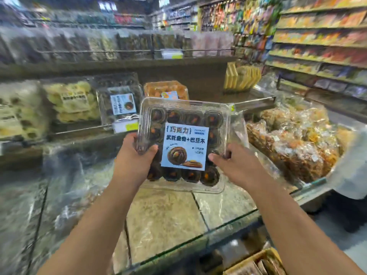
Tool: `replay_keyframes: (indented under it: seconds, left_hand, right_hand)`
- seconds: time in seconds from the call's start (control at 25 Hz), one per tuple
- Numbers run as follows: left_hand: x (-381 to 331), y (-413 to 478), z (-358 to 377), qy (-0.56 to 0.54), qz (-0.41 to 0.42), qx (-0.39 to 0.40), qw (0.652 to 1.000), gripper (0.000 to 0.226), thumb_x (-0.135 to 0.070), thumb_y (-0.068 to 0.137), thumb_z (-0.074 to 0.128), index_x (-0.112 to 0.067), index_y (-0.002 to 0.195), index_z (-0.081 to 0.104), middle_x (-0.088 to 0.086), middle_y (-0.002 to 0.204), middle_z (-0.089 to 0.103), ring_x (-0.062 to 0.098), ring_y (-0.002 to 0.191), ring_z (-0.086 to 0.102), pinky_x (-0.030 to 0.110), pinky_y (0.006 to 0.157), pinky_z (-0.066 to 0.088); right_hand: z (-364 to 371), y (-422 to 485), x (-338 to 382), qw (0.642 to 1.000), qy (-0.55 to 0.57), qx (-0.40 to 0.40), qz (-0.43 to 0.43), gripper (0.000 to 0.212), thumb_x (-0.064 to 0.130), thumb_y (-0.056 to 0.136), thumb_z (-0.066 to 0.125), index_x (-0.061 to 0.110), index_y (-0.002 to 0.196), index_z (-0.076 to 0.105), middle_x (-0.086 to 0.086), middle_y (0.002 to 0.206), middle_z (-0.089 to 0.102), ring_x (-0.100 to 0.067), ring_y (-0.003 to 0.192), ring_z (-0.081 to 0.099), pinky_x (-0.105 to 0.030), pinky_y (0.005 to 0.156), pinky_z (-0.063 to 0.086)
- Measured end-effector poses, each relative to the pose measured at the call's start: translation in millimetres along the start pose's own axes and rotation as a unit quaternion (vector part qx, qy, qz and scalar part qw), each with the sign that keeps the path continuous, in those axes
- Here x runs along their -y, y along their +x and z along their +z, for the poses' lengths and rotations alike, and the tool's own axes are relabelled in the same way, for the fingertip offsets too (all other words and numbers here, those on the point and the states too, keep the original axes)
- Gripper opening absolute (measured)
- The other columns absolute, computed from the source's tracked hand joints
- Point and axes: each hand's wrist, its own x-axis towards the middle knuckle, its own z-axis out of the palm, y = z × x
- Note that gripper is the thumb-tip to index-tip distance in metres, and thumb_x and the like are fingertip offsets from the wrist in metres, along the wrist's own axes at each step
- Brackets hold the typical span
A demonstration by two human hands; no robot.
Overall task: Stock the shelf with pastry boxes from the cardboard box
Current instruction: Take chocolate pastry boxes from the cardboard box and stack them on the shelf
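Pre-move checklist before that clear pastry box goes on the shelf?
1. Left hand grips the clear plastic clamshell box of chocolate pastries: ok.
2. Right hand grips its opposite edge: ok.
3. Blue label faces the camera, upright: ok.
4. Matching blue-labelled clear box on the dark shelf spotted: ok.
5. Free slot beside it: cannot tell, held box hides it.
6. Lid latched: cannot tell.

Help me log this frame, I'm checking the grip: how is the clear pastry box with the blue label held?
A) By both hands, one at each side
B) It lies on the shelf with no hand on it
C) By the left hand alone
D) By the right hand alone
A: the left hand grips the box at its left edge and the right hand grips its right edge, thumbs on top.
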Motion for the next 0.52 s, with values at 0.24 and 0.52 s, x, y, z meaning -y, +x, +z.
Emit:
replay_keyframes:
  seconds: [0.24,0.52]
  left_hand:
    - [17,72,-100,0.050,0.010,-0.056,0.997,0.039,-0.029,0.090,0.064,-0.025,0.124,0.046,-0.002,0.100,0.066,0.022,0.090,0.063,0.035,0.074,0.049]
    - [62,138,-153,0.152,0.003,-0.083,0.985,0.041,-0.039,0.088,0.062,-0.025,0.124,0.048,0.001,0.112,0.058,0.025,0.096,0.059,0.044,0.082,0.052]
  right_hand:
    - [71,54,112,0.997,-0.058,-0.012,-0.050,0.042,0.058,0.088,0.056,0.017,0.079,0.047,0.000,0.074,0.056,-0.023,0.073,0.055,-0.034,0.061,0.040]
    - [143,105,176,0.996,-0.065,0.001,-0.068,0.036,0.047,0.094,0.052,0.013,0.087,0.045,-0.002,0.076,0.054,-0.026,0.074,0.053,-0.034,0.061,0.034]
